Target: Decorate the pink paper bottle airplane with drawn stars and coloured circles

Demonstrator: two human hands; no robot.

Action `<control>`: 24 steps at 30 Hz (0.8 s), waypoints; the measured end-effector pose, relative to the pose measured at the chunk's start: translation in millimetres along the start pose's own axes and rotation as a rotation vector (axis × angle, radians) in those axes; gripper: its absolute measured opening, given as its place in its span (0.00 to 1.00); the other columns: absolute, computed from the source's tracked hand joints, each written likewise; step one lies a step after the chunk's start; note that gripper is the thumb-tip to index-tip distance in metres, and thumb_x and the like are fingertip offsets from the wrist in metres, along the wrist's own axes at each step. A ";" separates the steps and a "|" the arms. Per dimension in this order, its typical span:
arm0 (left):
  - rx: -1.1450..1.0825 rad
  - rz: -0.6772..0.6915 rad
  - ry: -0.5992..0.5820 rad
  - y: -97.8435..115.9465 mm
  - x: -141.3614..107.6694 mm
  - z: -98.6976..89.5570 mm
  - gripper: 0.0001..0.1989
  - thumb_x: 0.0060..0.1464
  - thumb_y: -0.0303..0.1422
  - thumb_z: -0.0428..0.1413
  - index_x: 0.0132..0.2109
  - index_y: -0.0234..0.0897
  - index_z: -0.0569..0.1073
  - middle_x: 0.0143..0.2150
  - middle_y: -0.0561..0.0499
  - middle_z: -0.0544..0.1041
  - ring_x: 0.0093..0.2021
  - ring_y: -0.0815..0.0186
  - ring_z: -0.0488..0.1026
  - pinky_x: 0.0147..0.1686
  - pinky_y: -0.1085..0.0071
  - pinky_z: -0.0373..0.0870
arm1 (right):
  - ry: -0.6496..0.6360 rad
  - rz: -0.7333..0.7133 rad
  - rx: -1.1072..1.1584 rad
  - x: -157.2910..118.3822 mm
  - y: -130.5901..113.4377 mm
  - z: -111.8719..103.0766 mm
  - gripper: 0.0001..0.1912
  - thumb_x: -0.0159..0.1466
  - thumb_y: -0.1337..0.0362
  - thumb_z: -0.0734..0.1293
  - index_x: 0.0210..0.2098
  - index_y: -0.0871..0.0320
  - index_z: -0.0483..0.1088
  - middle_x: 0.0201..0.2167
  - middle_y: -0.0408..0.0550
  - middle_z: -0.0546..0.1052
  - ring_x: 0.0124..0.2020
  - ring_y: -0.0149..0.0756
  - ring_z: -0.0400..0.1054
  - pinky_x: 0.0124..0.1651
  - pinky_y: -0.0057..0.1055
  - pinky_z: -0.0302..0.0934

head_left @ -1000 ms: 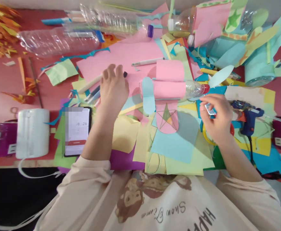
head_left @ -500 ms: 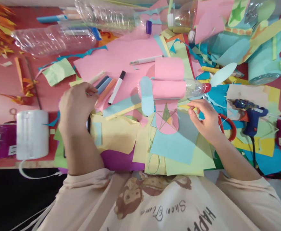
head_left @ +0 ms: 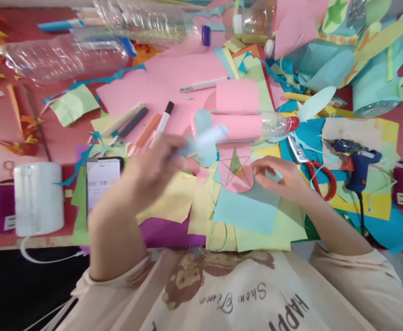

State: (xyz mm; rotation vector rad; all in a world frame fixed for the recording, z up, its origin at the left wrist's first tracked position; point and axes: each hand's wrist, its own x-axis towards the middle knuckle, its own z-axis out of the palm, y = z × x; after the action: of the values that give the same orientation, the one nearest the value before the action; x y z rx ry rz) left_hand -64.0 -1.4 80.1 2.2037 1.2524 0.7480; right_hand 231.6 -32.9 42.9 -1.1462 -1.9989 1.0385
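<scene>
My left hand [head_left: 156, 170] is closed around a light blue marker [head_left: 206, 140], smeared by motion, held over the left end of a plastic bottle. Pink paper [head_left: 239, 126] wraps that bottle, which lies on its side with its red cap [head_left: 293, 123] pointing right. From its near side extends a rounded pink paper flap [head_left: 227, 177] with a star outlined on it; parts of the star are green and orange. My right hand [head_left: 273, 177] has its thumb and forefinger pinched at the flap's right edge. A light blue paper strip [head_left: 203, 117] crosses the bottle's left end.
Several markers, one a black-capped marker [head_left: 163, 120], lie on pink paper left of the bottle. Red-handled scissors [head_left: 322, 181] and a blue glue gun [head_left: 358, 172] are at right. A phone [head_left: 101, 168] lies behind my left forearm. Clear bottles [head_left: 66, 55] line the back.
My left hand has moved right from the row of markers, carrying the light blue marker. My right hand has shifted left and nearer, to the pink flap's edge.
</scene>
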 end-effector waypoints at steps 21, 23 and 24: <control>-0.155 0.101 -0.291 4.2 11.4 71.6 0.17 0.66 0.38 0.41 0.49 0.37 0.71 0.41 0.47 0.78 0.36 0.64 0.75 0.34 0.70 0.70 | -0.127 0.262 0.533 17.8 7.7 4.3 0.17 0.67 0.56 0.58 0.51 0.53 0.70 0.32 0.44 0.75 0.28 0.31 0.67 0.29 0.29 0.61; -0.102 0.077 -0.191 -4.0 11.4 68.0 0.14 0.63 0.31 0.42 0.45 0.36 0.72 0.40 0.46 0.78 0.38 0.63 0.75 0.39 0.67 0.71 | -0.010 0.265 0.587 20.0 13.6 3.5 0.15 0.67 0.56 0.58 0.41 0.56 0.73 0.28 0.44 0.75 0.27 0.31 0.68 0.29 0.29 0.62; -0.083 0.082 -0.167 -7.8 10.6 67.6 0.14 0.62 0.28 0.42 0.45 0.36 0.72 0.40 0.47 0.78 0.40 0.63 0.75 0.42 0.66 0.71 | 0.011 0.277 0.584 21.3 15.8 3.2 0.13 0.66 0.57 0.61 0.37 0.57 0.74 0.28 0.44 0.75 0.29 0.31 0.69 0.32 0.29 0.63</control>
State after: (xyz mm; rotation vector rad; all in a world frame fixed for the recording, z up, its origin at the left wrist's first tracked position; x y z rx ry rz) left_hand -18.9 1.5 28.1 2.2103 1.0367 0.6206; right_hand 226.2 -10.0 30.3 -1.1020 -1.3964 1.6136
